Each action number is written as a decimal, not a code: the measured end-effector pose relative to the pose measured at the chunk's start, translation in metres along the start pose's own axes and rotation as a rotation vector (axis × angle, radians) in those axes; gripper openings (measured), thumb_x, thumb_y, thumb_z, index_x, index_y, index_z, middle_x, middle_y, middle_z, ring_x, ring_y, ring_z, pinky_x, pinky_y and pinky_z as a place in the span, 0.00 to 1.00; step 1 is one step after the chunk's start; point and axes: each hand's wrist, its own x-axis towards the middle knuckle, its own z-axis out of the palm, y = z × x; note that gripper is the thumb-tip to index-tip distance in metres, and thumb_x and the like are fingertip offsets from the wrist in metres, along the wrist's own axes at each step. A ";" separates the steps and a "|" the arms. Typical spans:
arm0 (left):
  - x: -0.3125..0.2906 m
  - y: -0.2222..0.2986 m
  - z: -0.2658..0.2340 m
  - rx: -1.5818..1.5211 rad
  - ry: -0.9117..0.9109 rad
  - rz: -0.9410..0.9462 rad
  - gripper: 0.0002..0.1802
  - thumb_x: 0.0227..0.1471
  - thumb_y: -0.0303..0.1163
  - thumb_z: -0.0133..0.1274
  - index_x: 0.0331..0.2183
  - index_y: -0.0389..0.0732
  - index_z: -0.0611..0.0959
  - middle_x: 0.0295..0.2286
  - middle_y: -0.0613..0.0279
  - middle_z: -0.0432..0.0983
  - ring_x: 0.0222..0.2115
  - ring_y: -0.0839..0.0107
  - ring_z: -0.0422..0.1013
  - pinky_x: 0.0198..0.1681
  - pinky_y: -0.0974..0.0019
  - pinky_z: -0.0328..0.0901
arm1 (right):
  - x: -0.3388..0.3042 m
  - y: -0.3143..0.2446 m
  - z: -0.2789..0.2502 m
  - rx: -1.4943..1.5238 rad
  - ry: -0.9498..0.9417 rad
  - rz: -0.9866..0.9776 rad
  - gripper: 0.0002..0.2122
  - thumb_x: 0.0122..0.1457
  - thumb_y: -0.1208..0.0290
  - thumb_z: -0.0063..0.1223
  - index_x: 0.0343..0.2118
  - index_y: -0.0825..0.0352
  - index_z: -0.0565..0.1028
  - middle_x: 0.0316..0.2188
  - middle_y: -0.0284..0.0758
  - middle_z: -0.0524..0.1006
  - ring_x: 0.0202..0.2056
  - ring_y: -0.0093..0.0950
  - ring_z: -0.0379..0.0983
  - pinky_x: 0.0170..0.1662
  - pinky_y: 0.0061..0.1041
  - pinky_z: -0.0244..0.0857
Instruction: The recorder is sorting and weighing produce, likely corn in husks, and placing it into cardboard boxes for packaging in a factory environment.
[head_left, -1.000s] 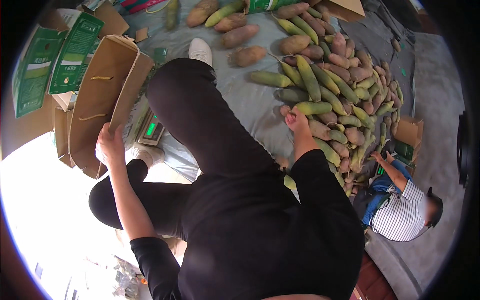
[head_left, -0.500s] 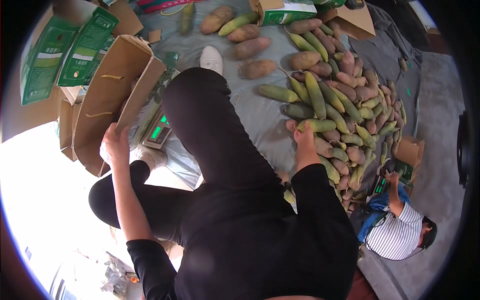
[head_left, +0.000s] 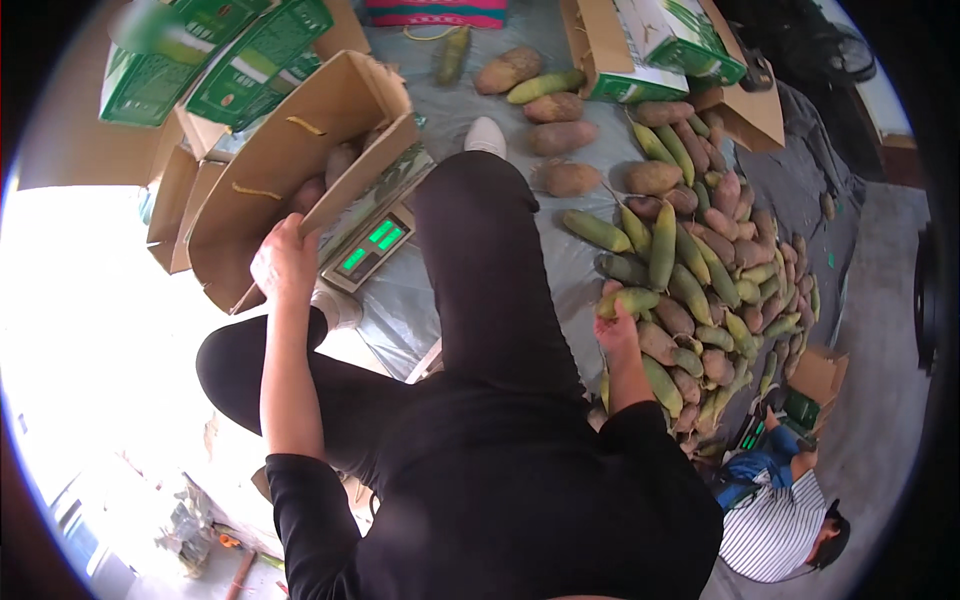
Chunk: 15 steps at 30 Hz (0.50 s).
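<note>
My left hand (head_left: pixel 285 260) grips the near end of an open cardboard box (head_left: pixel 232 205), its fingers closed over the rim. Inside the box lie a few reddish-brown root vegetables (head_left: pixel 341 160), partly hidden by the side wall. The box sits tilted beside a scale (head_left: pixel 368 247) with lit green displays. On the right, my right hand (head_left: pixel 620 335) has its fingers around a short green radish (head_left: pixel 632 299), at the left edge of a large heap of green radishes (head_left: pixel 663 250) and reddish-brown roots (head_left: pixel 655 342).
Green printed cartons (head_left: pixel 250 75) stand at the far left, with more cartons (head_left: pixel 640 60) at the back. Several loose roots (head_left: pixel 562 137) lie on the grey plastic sheet (head_left: pixel 500 235). At lower right, another person (head_left: pixel 775 525) in a striped shirt sits by a second scale (head_left: pixel 752 430).
The whole view has shifted, so the box and scale appear farther right. More of the box's contents and the scale's displays now show. Both hands keep their holds.
</note>
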 end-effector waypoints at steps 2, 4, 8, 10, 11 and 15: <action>-0.003 0.000 -0.002 -0.011 0.029 0.024 0.11 0.43 0.37 0.55 0.30 0.44 0.76 0.29 0.60 0.74 0.31 0.57 0.71 0.32 0.56 0.65 | -0.008 0.023 0.014 -0.039 -0.025 -0.005 0.14 0.51 0.61 0.58 0.37 0.60 0.71 0.33 0.29 0.72 0.32 0.27 0.69 0.33 0.28 0.66; -0.003 -0.001 -0.005 -0.006 0.008 0.021 0.10 0.43 0.37 0.54 0.30 0.43 0.75 0.29 0.60 0.74 0.32 0.57 0.71 0.32 0.56 0.65 | -0.014 0.032 0.028 -0.159 0.010 -0.020 0.13 0.51 0.63 0.58 0.38 0.60 0.71 0.32 0.29 0.72 0.32 0.26 0.69 0.33 0.27 0.65; -0.003 -0.002 -0.007 -0.028 -0.002 0.021 0.09 0.43 0.35 0.55 0.28 0.42 0.75 0.27 0.59 0.73 0.32 0.57 0.71 0.32 0.56 0.65 | -0.049 0.027 0.070 -0.427 -0.218 -0.129 0.12 0.52 0.64 0.57 0.39 0.59 0.71 0.32 0.27 0.73 0.32 0.24 0.69 0.32 0.25 0.64; -0.003 0.000 -0.009 -0.031 0.001 0.013 0.09 0.43 0.35 0.55 0.27 0.42 0.75 0.26 0.59 0.73 0.31 0.58 0.71 0.32 0.56 0.65 | -0.065 0.011 0.105 -0.680 -0.380 -0.185 0.12 0.53 0.65 0.54 0.40 0.59 0.72 0.33 0.25 0.74 0.32 0.21 0.69 0.32 0.22 0.63; -0.003 -0.002 -0.009 -0.042 0.013 0.025 0.09 0.43 0.35 0.55 0.27 0.42 0.75 0.26 0.59 0.73 0.31 0.58 0.71 0.32 0.56 0.65 | -0.075 0.008 0.126 -0.691 -0.392 -0.186 0.12 0.53 0.65 0.54 0.40 0.59 0.72 0.33 0.25 0.74 0.32 0.21 0.69 0.32 0.22 0.63; -0.004 -0.003 -0.006 -0.050 0.027 0.034 0.09 0.42 0.36 0.55 0.26 0.42 0.75 0.25 0.60 0.73 0.31 0.59 0.71 0.32 0.56 0.65 | -0.163 -0.003 0.228 -1.031 -0.490 -0.614 0.14 0.52 0.69 0.53 0.43 0.63 0.71 0.33 0.25 0.73 0.33 0.17 0.67 0.36 0.18 0.59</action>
